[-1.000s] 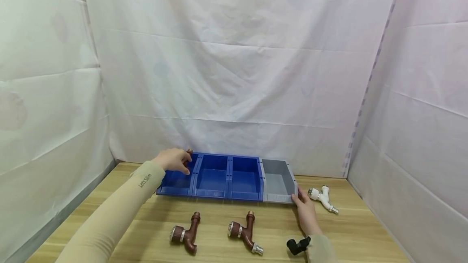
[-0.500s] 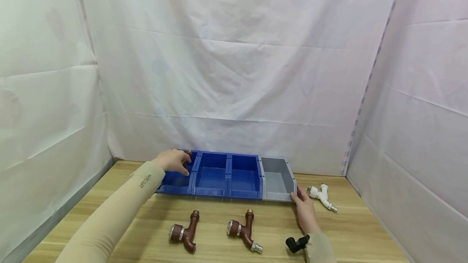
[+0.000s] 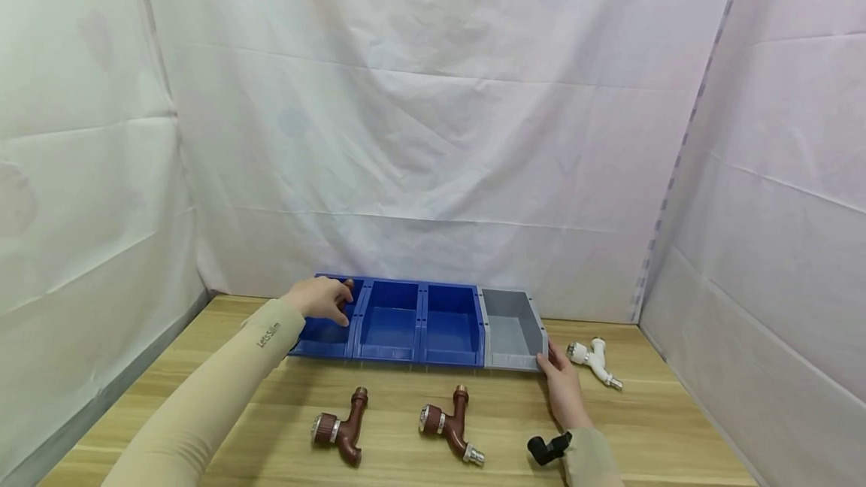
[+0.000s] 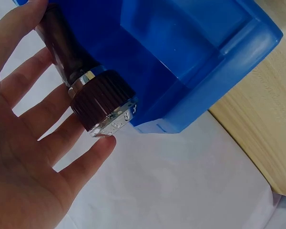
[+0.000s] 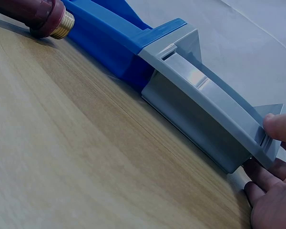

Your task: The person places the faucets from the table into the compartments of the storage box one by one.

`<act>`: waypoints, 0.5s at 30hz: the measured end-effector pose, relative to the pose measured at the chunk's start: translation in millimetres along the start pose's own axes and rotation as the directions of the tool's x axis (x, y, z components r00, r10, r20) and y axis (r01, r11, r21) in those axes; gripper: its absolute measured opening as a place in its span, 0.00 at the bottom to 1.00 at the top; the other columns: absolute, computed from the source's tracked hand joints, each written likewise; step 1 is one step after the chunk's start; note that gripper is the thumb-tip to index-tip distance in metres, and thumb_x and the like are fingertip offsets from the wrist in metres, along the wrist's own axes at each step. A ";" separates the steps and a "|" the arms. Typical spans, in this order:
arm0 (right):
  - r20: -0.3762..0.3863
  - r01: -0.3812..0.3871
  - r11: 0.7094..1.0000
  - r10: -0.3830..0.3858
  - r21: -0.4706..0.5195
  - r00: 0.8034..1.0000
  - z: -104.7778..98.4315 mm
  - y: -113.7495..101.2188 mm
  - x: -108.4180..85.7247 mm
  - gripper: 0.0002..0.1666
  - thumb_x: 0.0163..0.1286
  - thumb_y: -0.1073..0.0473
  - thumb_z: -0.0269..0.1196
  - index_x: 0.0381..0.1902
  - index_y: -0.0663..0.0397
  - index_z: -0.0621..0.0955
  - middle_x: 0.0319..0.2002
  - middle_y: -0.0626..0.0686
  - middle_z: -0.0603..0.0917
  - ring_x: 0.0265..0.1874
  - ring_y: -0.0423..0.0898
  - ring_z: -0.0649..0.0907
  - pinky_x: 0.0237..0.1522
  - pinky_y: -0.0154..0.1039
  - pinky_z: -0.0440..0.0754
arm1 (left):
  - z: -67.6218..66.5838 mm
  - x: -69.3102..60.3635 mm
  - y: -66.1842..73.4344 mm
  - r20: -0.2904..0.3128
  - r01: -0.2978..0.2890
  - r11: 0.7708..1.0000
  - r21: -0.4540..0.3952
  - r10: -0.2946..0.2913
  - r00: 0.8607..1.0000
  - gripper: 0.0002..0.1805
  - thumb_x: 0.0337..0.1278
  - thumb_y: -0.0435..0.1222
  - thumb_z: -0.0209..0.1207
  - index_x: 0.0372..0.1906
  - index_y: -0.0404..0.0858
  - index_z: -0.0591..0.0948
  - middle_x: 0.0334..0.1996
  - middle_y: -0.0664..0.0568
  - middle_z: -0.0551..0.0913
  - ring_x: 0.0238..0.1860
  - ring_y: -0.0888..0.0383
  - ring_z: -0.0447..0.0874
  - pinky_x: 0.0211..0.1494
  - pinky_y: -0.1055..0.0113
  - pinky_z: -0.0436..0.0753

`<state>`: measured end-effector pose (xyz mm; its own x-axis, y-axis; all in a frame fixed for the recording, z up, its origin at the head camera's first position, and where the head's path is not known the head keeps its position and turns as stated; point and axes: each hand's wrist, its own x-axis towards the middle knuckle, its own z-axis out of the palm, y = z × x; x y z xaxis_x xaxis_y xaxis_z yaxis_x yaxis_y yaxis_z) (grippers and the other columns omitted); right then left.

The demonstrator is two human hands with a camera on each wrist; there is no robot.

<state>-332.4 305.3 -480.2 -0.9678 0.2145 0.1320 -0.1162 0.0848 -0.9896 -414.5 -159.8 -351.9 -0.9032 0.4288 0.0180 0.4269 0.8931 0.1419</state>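
Gripping dark-brown, ribbed-knob tap point(image 4: 81, 67), L hand point(image 3: 318, 297) has fingers clamped round it, blue plastic bin point(image 3: 326, 338) below 'em. R hand point(image 3: 564, 389) pinches grey plastic bin point(image 3: 512, 325) btwn thumb & fingers.

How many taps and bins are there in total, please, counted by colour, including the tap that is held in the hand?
Brown taps: 3, one in the left hand
White tap: 1
Blue bins: 3
Grey bin: 1
Total: 8
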 end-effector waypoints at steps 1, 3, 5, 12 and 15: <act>0.002 -0.001 1.000 0.001 -0.001 1.000 -0.3 0.2 0.0 0.34 0.77 0.64 0.50 0.75 0.66 0.53 0.73 0.66 0.55 0.71 0.57 0.55 0.70 0.51 0.51 | 0.4 -0.2 -0.1 0.000 -0.005 1.000 0.005 0.005 1.000 0.29 0.44 0.50 0.73 0.53 0.41 0.84 0.44 0.52 0.83 0.45 0.51 0.80 0.47 0.49 0.78; 0.001 -0.009 1.000 0.009 -0.007 1.000 -0.9 0.5 -0.3 0.34 0.77 0.64 0.49 0.75 0.66 0.53 0.73 0.66 0.55 0.71 0.57 0.56 0.70 0.51 0.52 | 1.3 -0.9 -0.2 0.001 -0.001 1.000 0.006 0.001 1.000 0.29 0.44 0.50 0.73 0.53 0.41 0.84 0.46 0.52 0.83 0.47 0.50 0.80 0.48 0.48 0.78; 0.003 -0.015 1.000 0.016 -0.012 1.000 -1.5 0.5 -1.0 0.34 0.77 0.64 0.49 0.75 0.65 0.53 0.73 0.65 0.55 0.71 0.55 0.56 0.70 0.50 0.52 | 1.6 -1.5 -0.5 0.002 0.000 1.000 0.002 0.000 1.000 0.29 0.44 0.49 0.73 0.53 0.41 0.84 0.46 0.51 0.83 0.47 0.49 0.80 0.49 0.48 0.78; 0.007 -0.024 1.000 0.024 -0.006 1.000 -3.4 0.2 -1.9 0.34 0.77 0.64 0.49 0.75 0.65 0.52 0.73 0.65 0.54 0.72 0.55 0.55 0.70 0.50 0.52 | 1.4 -1.5 0.4 0.002 0.005 1.000 -0.012 -0.005 1.000 0.29 0.43 0.49 0.74 0.52 0.41 0.84 0.45 0.52 0.83 0.46 0.51 0.80 0.48 0.48 0.78; 0.003 -0.027 1.000 0.027 -0.004 1.000 -3.4 -0.5 -2.3 0.34 0.77 0.65 0.49 0.75 0.65 0.52 0.73 0.65 0.54 0.72 0.55 0.55 0.70 0.50 0.52 | 2.5 -0.9 0.9 0.006 -0.004 1.000 0.001 0.004 1.000 0.29 0.43 0.50 0.74 0.52 0.42 0.84 0.45 0.52 0.83 0.46 0.50 0.80 0.47 0.48 0.78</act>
<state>-329.4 308.0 -479.8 -0.9711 0.2141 0.1055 -0.0895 0.0828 -0.9925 -413.2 -159.1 -354.3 -0.9014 0.4328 0.0129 0.4301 0.8918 0.1405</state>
